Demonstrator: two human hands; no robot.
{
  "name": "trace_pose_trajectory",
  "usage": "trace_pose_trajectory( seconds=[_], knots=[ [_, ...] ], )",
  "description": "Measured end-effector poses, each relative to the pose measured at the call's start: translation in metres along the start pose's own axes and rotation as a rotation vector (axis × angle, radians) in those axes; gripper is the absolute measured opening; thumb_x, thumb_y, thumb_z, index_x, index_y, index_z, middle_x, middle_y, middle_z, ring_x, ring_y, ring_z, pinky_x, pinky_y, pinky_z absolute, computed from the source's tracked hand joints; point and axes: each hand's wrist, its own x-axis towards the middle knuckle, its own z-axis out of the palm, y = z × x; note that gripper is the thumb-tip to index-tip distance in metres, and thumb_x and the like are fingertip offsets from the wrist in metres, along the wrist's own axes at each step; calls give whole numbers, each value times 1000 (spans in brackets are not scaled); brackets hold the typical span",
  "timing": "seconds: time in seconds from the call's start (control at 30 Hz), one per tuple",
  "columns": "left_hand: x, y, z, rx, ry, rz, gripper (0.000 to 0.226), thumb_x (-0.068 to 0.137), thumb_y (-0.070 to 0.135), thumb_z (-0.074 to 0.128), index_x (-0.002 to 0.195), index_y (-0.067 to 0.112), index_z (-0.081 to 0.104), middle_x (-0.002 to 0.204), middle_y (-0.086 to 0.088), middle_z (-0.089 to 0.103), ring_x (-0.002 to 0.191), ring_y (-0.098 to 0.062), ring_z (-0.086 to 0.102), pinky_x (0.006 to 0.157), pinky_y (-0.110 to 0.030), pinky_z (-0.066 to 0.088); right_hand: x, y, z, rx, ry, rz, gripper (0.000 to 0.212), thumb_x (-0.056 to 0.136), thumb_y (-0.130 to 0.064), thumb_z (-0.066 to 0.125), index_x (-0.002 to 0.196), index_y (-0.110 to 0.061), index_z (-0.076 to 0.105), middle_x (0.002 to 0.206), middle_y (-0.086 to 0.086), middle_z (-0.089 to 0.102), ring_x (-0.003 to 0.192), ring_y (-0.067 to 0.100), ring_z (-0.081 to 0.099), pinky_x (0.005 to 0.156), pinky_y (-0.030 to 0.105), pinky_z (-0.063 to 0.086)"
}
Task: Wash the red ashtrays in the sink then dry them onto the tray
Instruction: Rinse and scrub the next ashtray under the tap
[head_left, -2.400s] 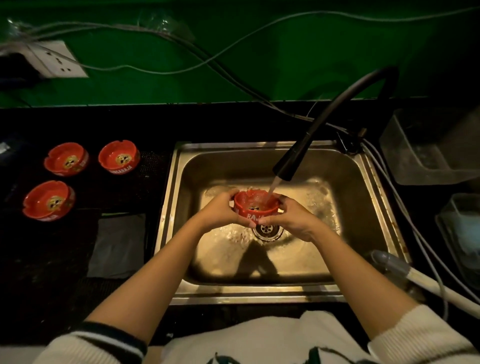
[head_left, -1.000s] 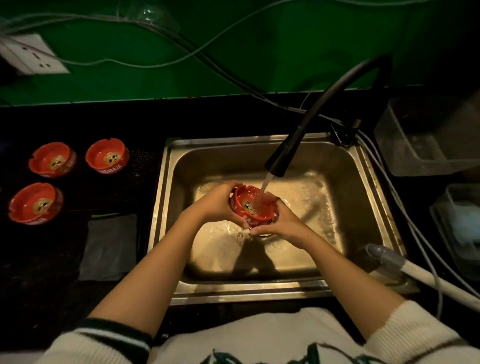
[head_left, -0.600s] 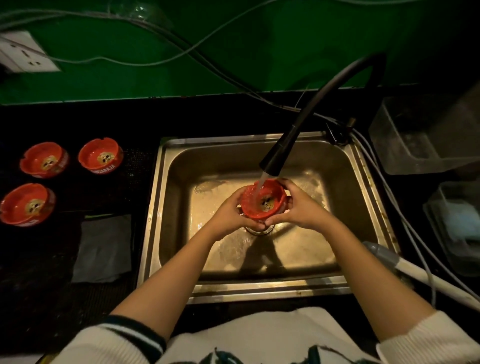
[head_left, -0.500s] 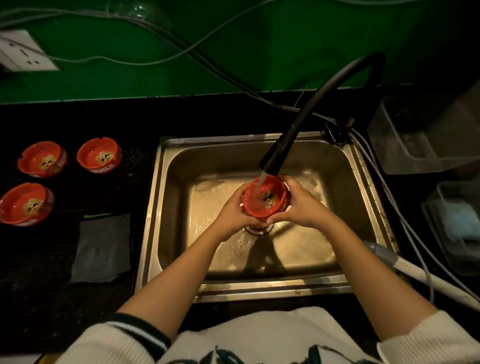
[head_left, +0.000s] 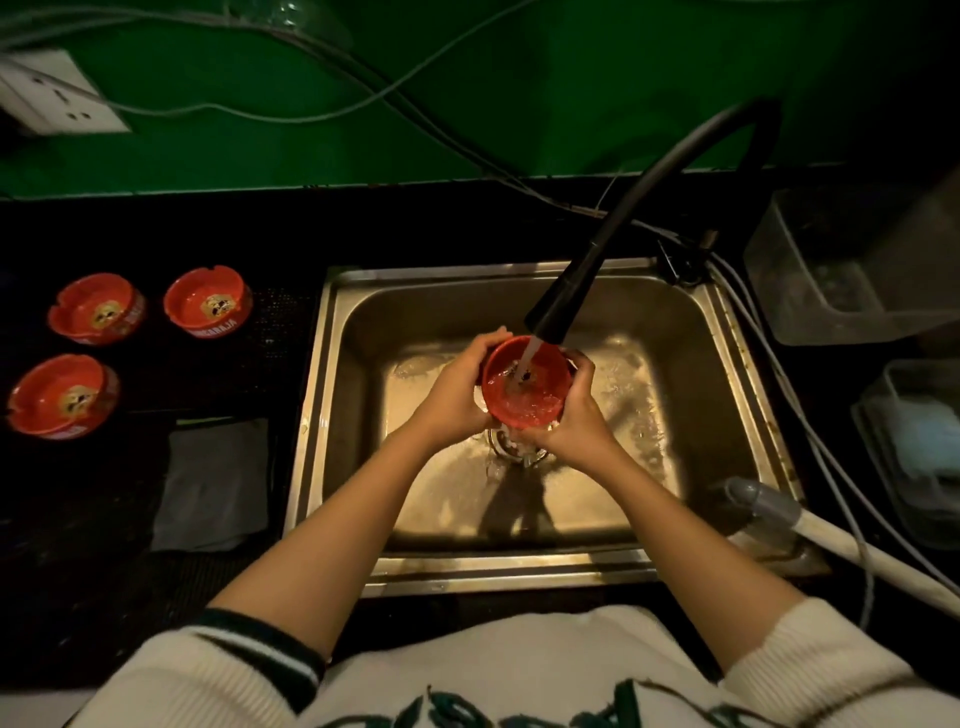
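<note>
Left of the steel sink (head_left: 727, 332) we've got three round red ashtrays (head_left: 208, 301) on the black counter, well apart from it, grey cloth (head_left: 213, 483) nearer its rim. Over the sink's drain, our left hand (head_left: 452, 395) and right hand (head_left: 576, 421) wrap fingers around a fourth red ashtray (head_left: 524, 400), directly under the black faucet (head_left: 571, 296) stream.
</note>
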Motion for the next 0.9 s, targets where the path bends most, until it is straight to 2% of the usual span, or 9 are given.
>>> trace_pose_trajectory(
  seconds=[0.13, 0.23, 0.33, 0.47, 0.57, 0.63, 0.73, 0.8, 0.9],
  knots=[
    [4, 9, -20, 135, -110, -3, 101, 59, 9, 91, 144, 14, 36, 139, -3, 49, 128, -17, 47, 106, -26, 40, 4, 5, 11, 118, -56, 107, 115, 56, -19, 93, 137, -28, 12, 135, 0, 41, 124, 17, 46, 102, 31, 42],
    [7, 14, -30, 190, -192, -67, 106, 55, 10, 93, 144, 15, 37, 138, -2, 50, 128, -18, 47, 109, -33, 41, 7, 8, 10, 194, -141, 190, 120, 43, -33, 96, 136, -31, 21, 132, -4, 47, 122, 17, 50, 105, 39, 43],
    [9, 16, -37, 206, -277, -148, 105, 55, 9, 93, 144, 14, 37, 138, -3, 50, 127, -18, 47, 105, -29, 41, 6, 8, 5, 279, -242, 249, 114, 37, -35, 97, 131, -33, 33, 128, -2, 55, 117, 17, 56, 102, 40, 46],
    [12, 11, -40, 159, -352, -248, 102, 54, 14, 94, 141, 17, 42, 132, 1, 54, 119, -17, 54, 98, -29, 48, 2, 4, -3, 325, -309, 272, 95, 51, -23, 91, 131, -26, 40, 123, -1, 58, 111, 15, 59, 97, 32, 49],
    [10, 7, -38, 86, -383, -294, 97, 55, 21, 95, 138, 18, 45, 122, 8, 55, 114, -14, 56, 91, -21, 47, 1, 0, -10, 285, -299, 273, 87, 55, -26, 89, 130, -26, 44, 121, -1, 60, 107, 14, 61, 81, 27, 55],
    [6, 4, -32, 5, -374, -317, 95, 56, 21, 94, 137, 17, 46, 121, 9, 55, 114, -14, 56, 91, -21, 50, 0, -4, -16, 218, -277, 245, 94, 54, -33, 89, 135, -25, 41, 123, -3, 58, 108, 14, 60, 70, 24, 54],
    [-1, 0, -15, -149, -305, -371, 101, 54, 12, 94, 140, 19, 41, 127, 5, 53, 115, -15, 56, 92, -22, 52, 2, -8, -23, 83, -227, 179, 105, 50, -38, 93, 137, -27, 35, 127, -6, 53, 113, 14, 54, 88, 34, 53],
    [-4, -4, -2, -282, -261, -398, 104, 51, 5, 94, 138, 23, 40, 130, 1, 54, 116, -20, 58, 98, -36, 52, 5, -10, -28, 13, -218, 118, 108, 48, -35, 94, 137, -25, 33, 127, -5, 52, 116, 12, 52, 101, 35, 45],
    [-5, -4, 16, -404, -188, -404, 105, 50, -2, 90, 135, 29, 38, 129, -3, 55, 117, -25, 59, 97, -42, 53, 9, -13, -32, -124, -193, 60, 121, 41, -42, 95, 140, -26, 27, 132, -1, 45, 120, 14, 49, 106, 37, 41]
  ],
)
